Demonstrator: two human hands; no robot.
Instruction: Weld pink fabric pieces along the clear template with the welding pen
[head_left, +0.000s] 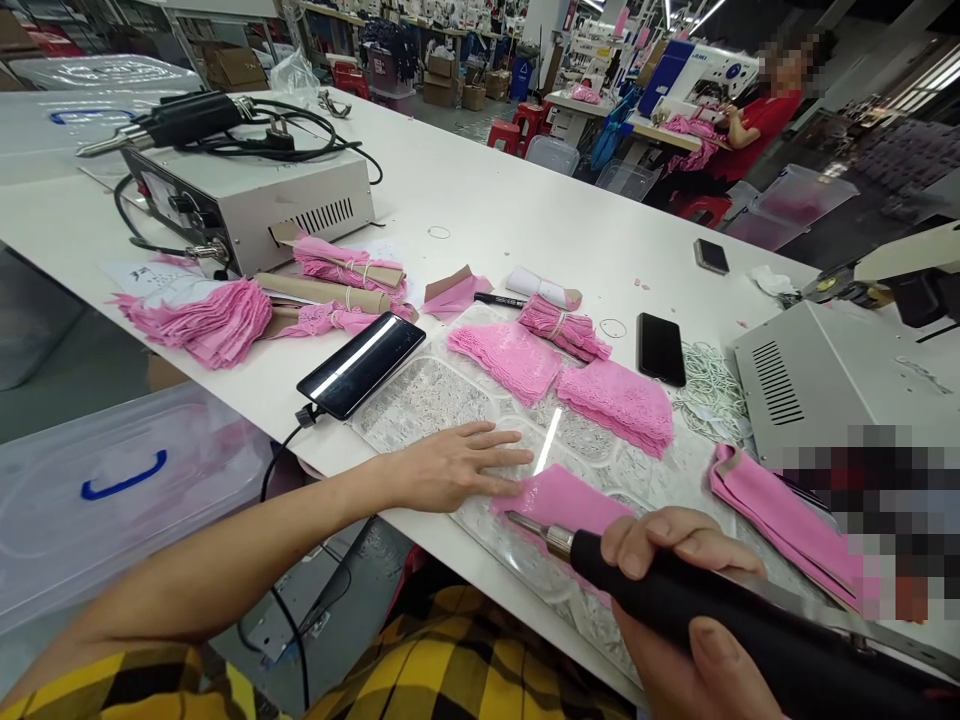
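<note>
My right hand (690,590) is wrapped round a black handheld tool (660,580) with a narrow metal tip. That tip rests on or just above the left end of a flat pink fabric piece (570,500). Fingers spread, my left hand (465,462) lies flat, its fingertips at the upper left edge of this piece. Beneath is a clear, patterned plastic sheet or lid (420,400). Two stacks of pink cut pieces, the left stack (510,355) and the right stack (619,400), lie beyond my hands.
A grey control box (300,200) carries another black tool (187,120) and cable. Pink bundles (210,320), a tablet (364,365), a phone (660,348), string (709,390) and folded pink fabric (787,525) surround the work. A second grey box (810,360) stands right. Someone sits at a sewing machine behind.
</note>
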